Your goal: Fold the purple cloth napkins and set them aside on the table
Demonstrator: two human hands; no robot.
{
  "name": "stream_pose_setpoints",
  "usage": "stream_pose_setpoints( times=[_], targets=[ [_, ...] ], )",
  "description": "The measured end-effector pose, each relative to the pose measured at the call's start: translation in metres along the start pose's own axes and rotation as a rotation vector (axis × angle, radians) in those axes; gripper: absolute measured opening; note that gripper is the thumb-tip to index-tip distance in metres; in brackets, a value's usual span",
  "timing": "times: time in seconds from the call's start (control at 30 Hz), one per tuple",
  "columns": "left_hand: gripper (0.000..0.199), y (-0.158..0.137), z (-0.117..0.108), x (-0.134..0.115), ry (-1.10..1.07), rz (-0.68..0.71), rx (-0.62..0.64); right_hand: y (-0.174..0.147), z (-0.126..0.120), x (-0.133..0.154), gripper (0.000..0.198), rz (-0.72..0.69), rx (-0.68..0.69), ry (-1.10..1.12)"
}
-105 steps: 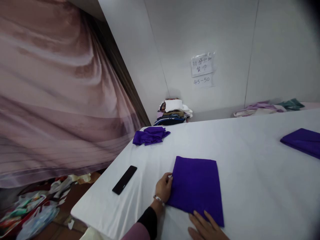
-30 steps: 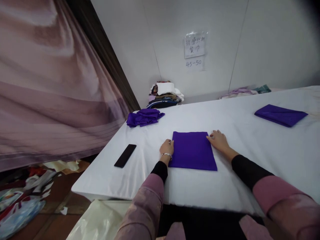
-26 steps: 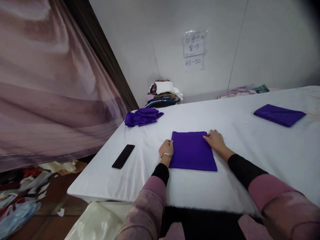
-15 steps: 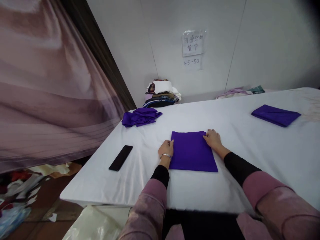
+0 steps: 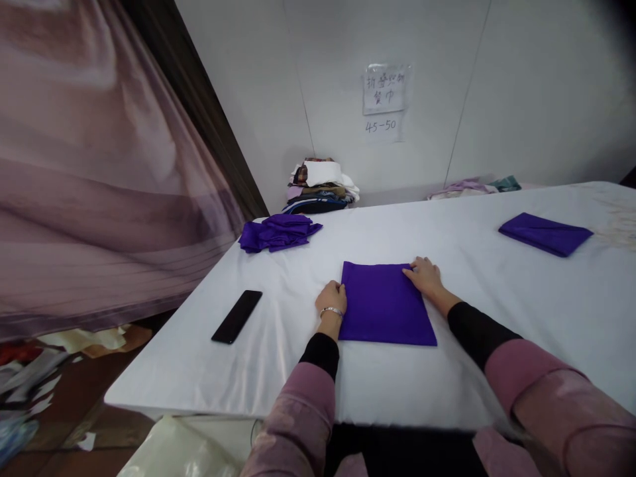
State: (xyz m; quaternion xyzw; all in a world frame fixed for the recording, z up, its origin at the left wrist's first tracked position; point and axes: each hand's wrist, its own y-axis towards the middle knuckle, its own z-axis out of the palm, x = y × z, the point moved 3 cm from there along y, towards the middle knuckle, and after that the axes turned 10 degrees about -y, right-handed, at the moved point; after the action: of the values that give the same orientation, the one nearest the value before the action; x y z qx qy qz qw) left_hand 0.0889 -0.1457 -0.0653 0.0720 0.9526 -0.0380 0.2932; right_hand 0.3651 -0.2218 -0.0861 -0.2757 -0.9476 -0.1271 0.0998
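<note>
A purple cloth napkin (image 5: 385,308), folded into a flat square, lies on the white-covered table (image 5: 283,371) in front of me. My left hand (image 5: 331,299), with a bracelet at the wrist, is closed at the napkin's left edge, thumb and fingers pinching it. At the far right corner, my right hand (image 5: 423,275) has its thumb and fingertips on the cloth, pinched at the edge. The undersides of both grips are hidden.
A crumpled purple cloth (image 5: 281,233) lies at the far left, and a folded purple napkin (image 5: 545,233) at the far right. A black phone (image 5: 237,317) rests left of my hands. Behind the table are stacked clothes (image 5: 322,187); a curtain (image 5: 99,179) hangs on the left.
The napkin's far right corner looks smoother and flatter under my right hand. Both hands stay at nearly the same places on its edges. The view has shifted slightly.
</note>
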Motion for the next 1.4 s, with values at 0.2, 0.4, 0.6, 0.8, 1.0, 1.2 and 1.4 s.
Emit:
stream_pose_setpoints(
  times=[0.2, 0.4, 0.6, 0.8, 1.0, 1.2, 1.4],
  targets=[
    [0.028, 0.0, 0.001, 0.0, -0.003, 0.017, -0.014, 0.004, 0.007, 0.001, 0.022, 0.019, 0.018, -0.025],
    [0.034, -0.002, -0.001, -0.003, 0.003, 0.039, -0.009, 0.006, 0.013, 0.002, 0.02, 0.019, 0.033, -0.036],
    [0.031, -0.003, -0.002, -0.003, -0.006, 0.041, -0.012, 0.005, 0.012, -0.001, 0.019, 0.015, 0.004, -0.032],
    [0.031, -0.003, -0.001, -0.002, 0.001, 0.068, -0.011, -0.001, 0.007, -0.001, 0.026, 0.032, -0.034, -0.04],
    [0.025, -0.002, 0.001, -0.001, -0.001, 0.07, 0.002, -0.005, 0.003, -0.002, 0.03, 0.041, -0.026, -0.05],
    [0.023, -0.002, 0.003, 0.0, -0.002, 0.067, 0.001, -0.012, -0.004, 0.008, 0.053, -0.049, -0.102, -0.055],
    [0.023, -0.002, 0.003, 0.0, 0.0, 0.054, 0.022, -0.038, -0.005, 0.053, 0.052, -0.422, 0.003, -0.079]
  ],
)
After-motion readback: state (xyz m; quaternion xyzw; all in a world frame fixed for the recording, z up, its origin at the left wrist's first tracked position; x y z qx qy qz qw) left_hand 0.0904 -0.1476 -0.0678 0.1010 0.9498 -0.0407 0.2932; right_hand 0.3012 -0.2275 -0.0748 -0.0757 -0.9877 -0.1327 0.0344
